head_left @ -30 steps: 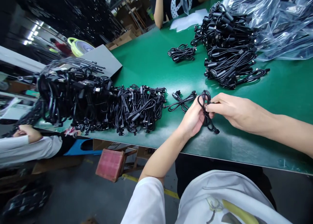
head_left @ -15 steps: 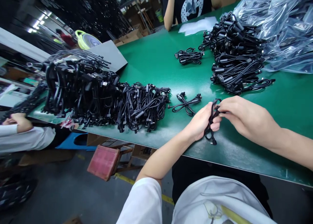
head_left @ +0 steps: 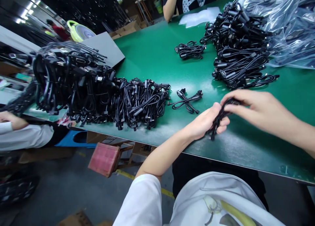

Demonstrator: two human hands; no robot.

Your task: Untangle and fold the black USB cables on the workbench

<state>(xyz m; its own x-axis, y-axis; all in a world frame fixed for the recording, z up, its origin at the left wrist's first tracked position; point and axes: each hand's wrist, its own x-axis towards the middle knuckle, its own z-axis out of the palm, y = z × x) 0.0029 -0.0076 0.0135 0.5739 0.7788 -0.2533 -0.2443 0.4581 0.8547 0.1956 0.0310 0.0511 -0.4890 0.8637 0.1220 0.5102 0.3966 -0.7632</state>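
Note:
Between my two hands, above the near edge of the green table [head_left: 147,60], is a folded black cable [head_left: 217,120]. My left hand [head_left: 208,121] is closed round its lower part, and a plug end sticks out below the fingers. My right hand [head_left: 248,104] pinches the upper end of the same cable, fingers bent over it. Just left of my hands a single loosely crossed black cable [head_left: 187,101] lies on the table. Farther left spreads a long heap of bundled black cables [head_left: 142,102].
Another pile of cables [head_left: 241,55] lies beyond my right hand, beside clear plastic bags [head_left: 290,29]. A small cable bundle [head_left: 190,51] and white sheets [head_left: 199,17] lie near a person across the table. A grey box [head_left: 104,50] stands behind the left heap; a red stool [head_left: 104,159] is below.
My right hand has shifted its grip onto the upper cable end, and the loop that stood up there is now folded into a tighter bundle. The view has shifted slightly.

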